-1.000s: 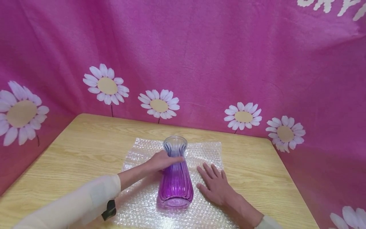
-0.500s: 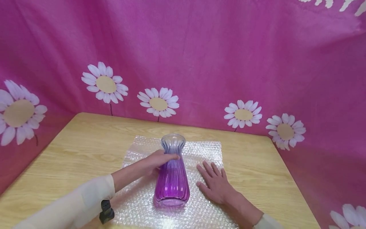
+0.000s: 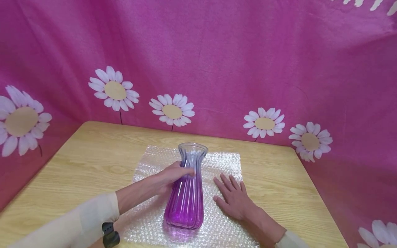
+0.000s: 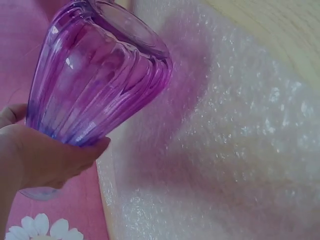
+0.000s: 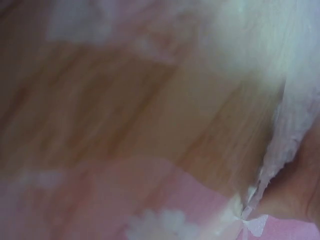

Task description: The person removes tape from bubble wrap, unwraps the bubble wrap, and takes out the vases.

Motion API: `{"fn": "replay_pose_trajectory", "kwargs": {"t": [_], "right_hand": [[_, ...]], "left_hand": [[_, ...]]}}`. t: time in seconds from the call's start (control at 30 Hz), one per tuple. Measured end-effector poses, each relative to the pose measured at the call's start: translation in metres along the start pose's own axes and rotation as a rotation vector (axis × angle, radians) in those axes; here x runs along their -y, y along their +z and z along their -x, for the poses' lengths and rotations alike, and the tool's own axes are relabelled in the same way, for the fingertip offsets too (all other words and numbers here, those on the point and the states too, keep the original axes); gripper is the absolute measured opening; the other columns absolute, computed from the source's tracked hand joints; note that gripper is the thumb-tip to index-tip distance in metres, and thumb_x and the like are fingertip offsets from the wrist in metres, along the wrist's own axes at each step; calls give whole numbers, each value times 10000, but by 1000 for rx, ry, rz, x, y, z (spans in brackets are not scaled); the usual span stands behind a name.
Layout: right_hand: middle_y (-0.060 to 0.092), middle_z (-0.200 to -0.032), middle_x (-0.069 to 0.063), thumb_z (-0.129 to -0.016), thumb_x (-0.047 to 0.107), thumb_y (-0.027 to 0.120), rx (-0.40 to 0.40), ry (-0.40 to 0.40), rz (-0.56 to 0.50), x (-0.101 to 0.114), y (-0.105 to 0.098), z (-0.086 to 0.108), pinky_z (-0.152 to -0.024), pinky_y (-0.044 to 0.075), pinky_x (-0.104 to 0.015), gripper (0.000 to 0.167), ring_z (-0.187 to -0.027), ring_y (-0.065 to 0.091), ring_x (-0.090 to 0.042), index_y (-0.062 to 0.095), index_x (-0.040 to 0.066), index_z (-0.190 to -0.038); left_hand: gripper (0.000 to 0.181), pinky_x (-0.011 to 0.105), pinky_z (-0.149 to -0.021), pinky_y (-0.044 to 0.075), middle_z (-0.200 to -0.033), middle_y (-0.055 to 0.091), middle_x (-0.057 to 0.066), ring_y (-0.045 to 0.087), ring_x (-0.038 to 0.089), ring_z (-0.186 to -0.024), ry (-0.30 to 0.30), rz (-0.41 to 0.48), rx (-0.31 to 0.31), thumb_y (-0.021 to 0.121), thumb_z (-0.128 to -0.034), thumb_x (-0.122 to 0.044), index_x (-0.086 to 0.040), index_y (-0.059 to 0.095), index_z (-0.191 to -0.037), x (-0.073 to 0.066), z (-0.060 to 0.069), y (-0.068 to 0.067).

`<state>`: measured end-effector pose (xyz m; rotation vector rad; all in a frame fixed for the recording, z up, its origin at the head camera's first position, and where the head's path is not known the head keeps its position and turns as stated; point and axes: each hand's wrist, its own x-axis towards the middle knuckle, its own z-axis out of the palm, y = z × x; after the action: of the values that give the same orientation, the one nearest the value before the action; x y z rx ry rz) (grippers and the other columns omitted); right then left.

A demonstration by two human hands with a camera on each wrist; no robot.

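Observation:
My left hand [image 3: 172, 175] grips a ribbed glass vase [image 3: 186, 203] below its flared rim, thumb across the front. The glass fades from clear blue-grey at the top to purple at the base. In the left wrist view the vase [image 4: 95, 85] is tilted over the bubble wrap [image 4: 240, 125], casting a purple tint on it; whether its base touches the sheet, I cannot tell. Palm down, my right hand [image 3: 234, 201] rests with fingers spread on the right part of the bubble wrap [image 3: 220, 165]. The right wrist view is blurred and shows only part of that hand [image 5: 300, 185].
A wood-grain table [image 3: 102, 165] lies under the wrap. Behind and beside it hangs a pink cloth [image 3: 211, 69] printed with white daisies. A small black device [image 3: 110, 235] sits at my left sleeve [image 3: 93, 215].
The vase has tipped more upright in my left hand. Its base has come toward me and slightly left, its underside turning out of sight. My right hand has stayed in place.

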<state>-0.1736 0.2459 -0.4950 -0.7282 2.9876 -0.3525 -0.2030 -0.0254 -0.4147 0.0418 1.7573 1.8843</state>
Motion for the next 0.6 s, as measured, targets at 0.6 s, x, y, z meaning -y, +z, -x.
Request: {"fn": "replay_pose_trajectory", "kwargs": {"t": [0.6], "right_hand": [[215, -1621, -162, -1026, 479, 423, -5, -8, 10, -1, -2, 0, -1099, 108, -738, 652, -1463, 148, -450, 312, 141, -1574]], "left_hand": [[748, 458, -752, 596, -1009, 677, 193, 698, 295, -809, 45, 31, -69, 783, -834, -309, 1, 409, -1403, 5, 11, 6]]}}
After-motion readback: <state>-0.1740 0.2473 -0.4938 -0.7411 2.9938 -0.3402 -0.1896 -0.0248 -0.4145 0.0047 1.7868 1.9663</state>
